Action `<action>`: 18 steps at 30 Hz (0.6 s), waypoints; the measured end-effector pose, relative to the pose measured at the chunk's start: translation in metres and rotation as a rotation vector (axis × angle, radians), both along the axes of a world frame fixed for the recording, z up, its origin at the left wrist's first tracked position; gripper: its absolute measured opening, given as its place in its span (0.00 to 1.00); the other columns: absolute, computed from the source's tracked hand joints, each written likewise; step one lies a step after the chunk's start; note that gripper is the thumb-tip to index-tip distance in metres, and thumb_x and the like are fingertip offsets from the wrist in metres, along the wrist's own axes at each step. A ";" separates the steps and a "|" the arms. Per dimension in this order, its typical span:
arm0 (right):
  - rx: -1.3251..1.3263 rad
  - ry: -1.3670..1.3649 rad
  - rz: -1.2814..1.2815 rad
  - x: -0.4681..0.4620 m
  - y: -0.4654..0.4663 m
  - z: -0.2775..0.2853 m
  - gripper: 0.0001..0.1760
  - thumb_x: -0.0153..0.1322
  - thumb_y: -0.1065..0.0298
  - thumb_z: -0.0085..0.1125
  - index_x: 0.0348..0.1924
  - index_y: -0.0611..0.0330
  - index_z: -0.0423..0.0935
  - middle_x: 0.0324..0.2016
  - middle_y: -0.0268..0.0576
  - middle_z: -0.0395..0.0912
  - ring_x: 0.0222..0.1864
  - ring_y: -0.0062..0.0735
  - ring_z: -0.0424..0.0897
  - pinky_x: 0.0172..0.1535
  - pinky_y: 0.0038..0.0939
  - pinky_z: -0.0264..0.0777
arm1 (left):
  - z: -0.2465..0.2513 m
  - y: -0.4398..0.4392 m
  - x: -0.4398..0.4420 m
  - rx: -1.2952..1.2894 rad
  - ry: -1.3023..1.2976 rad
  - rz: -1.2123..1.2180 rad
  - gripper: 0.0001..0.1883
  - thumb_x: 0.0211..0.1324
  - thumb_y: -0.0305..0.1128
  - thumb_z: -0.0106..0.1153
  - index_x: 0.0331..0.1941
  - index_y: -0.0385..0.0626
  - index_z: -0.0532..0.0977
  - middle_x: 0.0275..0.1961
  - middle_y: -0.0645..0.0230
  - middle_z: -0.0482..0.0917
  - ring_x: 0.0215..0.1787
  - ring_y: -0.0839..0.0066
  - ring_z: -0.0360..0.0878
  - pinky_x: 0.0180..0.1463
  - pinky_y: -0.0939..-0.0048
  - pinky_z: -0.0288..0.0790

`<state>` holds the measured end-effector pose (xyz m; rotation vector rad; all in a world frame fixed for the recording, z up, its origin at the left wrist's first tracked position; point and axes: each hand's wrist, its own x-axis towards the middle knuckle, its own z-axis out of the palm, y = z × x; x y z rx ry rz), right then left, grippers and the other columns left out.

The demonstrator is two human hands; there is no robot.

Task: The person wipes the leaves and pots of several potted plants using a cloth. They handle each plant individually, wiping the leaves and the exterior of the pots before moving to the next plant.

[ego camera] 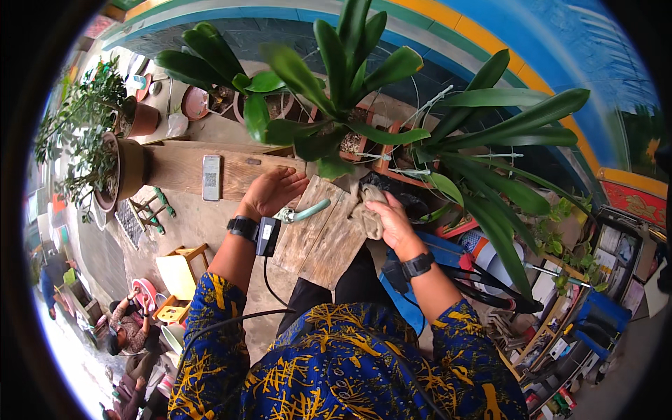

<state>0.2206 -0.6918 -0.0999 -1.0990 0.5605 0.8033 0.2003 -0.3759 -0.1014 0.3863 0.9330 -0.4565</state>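
Observation:
My right hand (395, 223) grips a crumpled brown cloth (370, 207) at the right edge of a worn wooden board (317, 236). Palm up and fingers spread, my left hand (274, 190) holds nothing; it is above the near side of a long wooden plank (239, 176). Between the hands, a pale green curved tube with a metal fitting (307, 211) reaches over the board. A phone (211, 178) showing a printed-style code lies on the plank, left of my left hand.
Broad-leaved potted plants (341, 100) stand beyond the plank, some leaves hanging over it. A large potted shrub (123, 163) is at its left end. A yellow chair (178, 275) and several people (128, 331) are lower left. Crates and tools (567, 341) crowd the right.

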 end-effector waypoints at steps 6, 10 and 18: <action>-0.377 -0.448 0.073 0.027 0.040 -0.062 0.26 0.69 0.72 0.59 0.61 0.61 0.73 0.47 0.44 0.83 0.46 0.30 0.82 0.52 0.29 0.75 | -0.032 -0.024 0.045 0.077 -0.521 -0.172 0.18 0.72 0.36 0.54 0.60 0.41 0.74 0.60 0.63 0.80 0.59 0.69 0.78 0.67 0.62 0.71; -0.461 -0.588 0.133 0.038 0.054 -0.075 0.29 0.69 0.71 0.57 0.64 0.62 0.71 0.48 0.47 0.84 0.49 0.34 0.83 0.53 0.31 0.74 | -0.030 -0.020 0.058 0.274 -0.700 -0.273 0.18 0.69 0.36 0.58 0.59 0.42 0.75 0.58 0.64 0.82 0.56 0.72 0.80 0.62 0.66 0.73; -0.469 -0.714 0.091 0.044 0.087 -0.083 0.28 0.71 0.73 0.58 0.64 0.62 0.68 0.52 0.54 0.81 0.54 0.47 0.81 0.58 0.38 0.73 | -0.038 -0.028 0.097 0.389 -0.473 -0.436 0.23 0.69 0.43 0.60 0.62 0.46 0.73 0.62 0.70 0.79 0.65 0.72 0.75 0.68 0.59 0.70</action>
